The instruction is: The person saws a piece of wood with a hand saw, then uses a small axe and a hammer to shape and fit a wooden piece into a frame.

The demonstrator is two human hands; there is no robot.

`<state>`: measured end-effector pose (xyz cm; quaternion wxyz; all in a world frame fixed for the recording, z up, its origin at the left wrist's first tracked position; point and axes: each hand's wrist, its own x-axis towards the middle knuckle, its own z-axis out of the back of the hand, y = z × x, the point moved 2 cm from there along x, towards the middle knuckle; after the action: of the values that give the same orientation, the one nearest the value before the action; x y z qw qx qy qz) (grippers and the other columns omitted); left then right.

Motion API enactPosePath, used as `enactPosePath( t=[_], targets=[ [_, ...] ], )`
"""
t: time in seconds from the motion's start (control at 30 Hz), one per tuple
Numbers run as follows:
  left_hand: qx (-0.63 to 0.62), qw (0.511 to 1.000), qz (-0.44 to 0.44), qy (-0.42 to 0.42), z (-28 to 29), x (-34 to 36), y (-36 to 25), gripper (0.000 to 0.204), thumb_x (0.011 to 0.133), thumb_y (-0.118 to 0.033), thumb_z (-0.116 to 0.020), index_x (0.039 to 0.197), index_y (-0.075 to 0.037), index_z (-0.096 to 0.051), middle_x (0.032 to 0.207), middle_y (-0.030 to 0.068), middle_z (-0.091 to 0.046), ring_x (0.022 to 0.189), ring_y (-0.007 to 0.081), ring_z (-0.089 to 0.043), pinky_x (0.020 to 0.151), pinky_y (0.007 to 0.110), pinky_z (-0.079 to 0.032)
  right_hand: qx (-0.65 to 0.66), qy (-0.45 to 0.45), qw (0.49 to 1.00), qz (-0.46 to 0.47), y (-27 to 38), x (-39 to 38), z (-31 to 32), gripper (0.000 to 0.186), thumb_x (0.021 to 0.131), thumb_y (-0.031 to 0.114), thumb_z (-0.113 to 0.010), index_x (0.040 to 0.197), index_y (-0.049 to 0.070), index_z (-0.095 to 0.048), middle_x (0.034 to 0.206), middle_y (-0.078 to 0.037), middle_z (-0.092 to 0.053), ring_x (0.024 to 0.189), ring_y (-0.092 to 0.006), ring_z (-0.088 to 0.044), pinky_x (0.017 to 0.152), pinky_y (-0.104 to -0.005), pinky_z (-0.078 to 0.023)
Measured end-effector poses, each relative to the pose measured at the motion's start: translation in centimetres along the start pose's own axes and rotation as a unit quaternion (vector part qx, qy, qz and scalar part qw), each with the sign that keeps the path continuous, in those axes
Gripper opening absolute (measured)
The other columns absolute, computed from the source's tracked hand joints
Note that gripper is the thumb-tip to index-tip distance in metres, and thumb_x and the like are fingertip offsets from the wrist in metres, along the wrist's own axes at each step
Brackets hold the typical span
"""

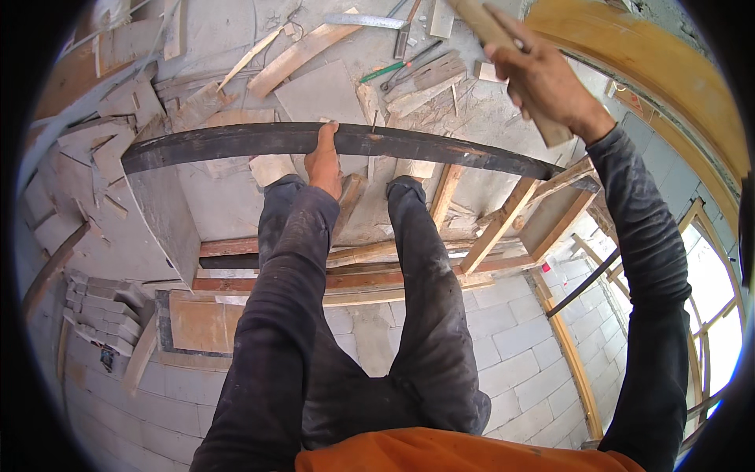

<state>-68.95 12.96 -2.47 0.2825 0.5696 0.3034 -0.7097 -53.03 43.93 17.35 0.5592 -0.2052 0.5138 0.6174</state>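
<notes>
My left hand (324,161) grips a long dark beam (252,140) that spans the frame over my feet. A nail (376,123) sticks up from the beam, just right of that hand. Raised at upper right, my right hand (550,90) is closed on a pale wooden piece (480,22), whose upper end runs out of view. Below the dark beam is a timber frame with upright battens (499,224) and a grey panel (161,220) at its left.
Scrap boards (311,51), a square (362,21) and green-handled tool (377,72) litter the floor above the beam. Stacked grey blocks (106,311) lie at lower left. A yellow panel (645,63) runs along the upper right, with a grey block wall or floor (519,377) below.
</notes>
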Motion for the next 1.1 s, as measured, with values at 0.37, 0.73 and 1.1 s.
enactPosePath(
  t=[0.37, 0.73, 1.1],
  targets=[
    [-0.016, 1.0, -0.004, -0.012, 0.5, -0.2, 0.4, 0.047, 0.078, -0.052, -0.08, 0.095, -0.009, -0.068, 0.076, -0.0023, -0.054, 0.057, 0.0097, -0.041, 0.05, 0.032, -0.03, -0.074, 0.144, 0.986, -0.041, -0.1, -1.0, -4.6, 0.069, 0.107, 0.03, -0.057, 0.167, 0.025, -0.023, 0.086, -0.006, -0.061, 0.059, -0.0118, -0.059, 0.054, -0.029, -0.056],
    [-0.012, 1.0, -0.012, -0.006, 0.1, -0.1, -0.1, 0.045, 0.078, -0.056, -0.079, 0.082, -0.015, -0.062, 0.067, -0.0048, -0.044, 0.056, 0.0096, -0.037, 0.051, 0.032, -0.029, -0.095, 0.216, 0.969, 0.077, -4.9, -2.5, -10.5, 0.079, 0.104, 0.034, -0.059, 0.168, 0.018, -0.016, 0.092, -0.013, -0.067, 0.061, -0.0196, -0.064, 0.058, -0.0359, -0.058],
    [-0.073, 0.947, 0.15, 0.274, 0.5, -1.9, 2.3, 0.107, 0.084, -0.091, -0.051, 0.128, 0.006, -0.054, 0.06, -0.0061, -0.038, 0.046, 0.0076, -0.033, 0.044, 0.025, -0.03, 0.293, -0.061, 0.948, -0.106, -6.9, -14.2, -10.9, 0.074, 0.101, 0.032, -0.068, 0.162, 0.009, -0.033, 0.079, -0.003, -0.057, 0.053, -0.0104, -0.057, 0.045, -0.0291, -0.052]
  ],
)
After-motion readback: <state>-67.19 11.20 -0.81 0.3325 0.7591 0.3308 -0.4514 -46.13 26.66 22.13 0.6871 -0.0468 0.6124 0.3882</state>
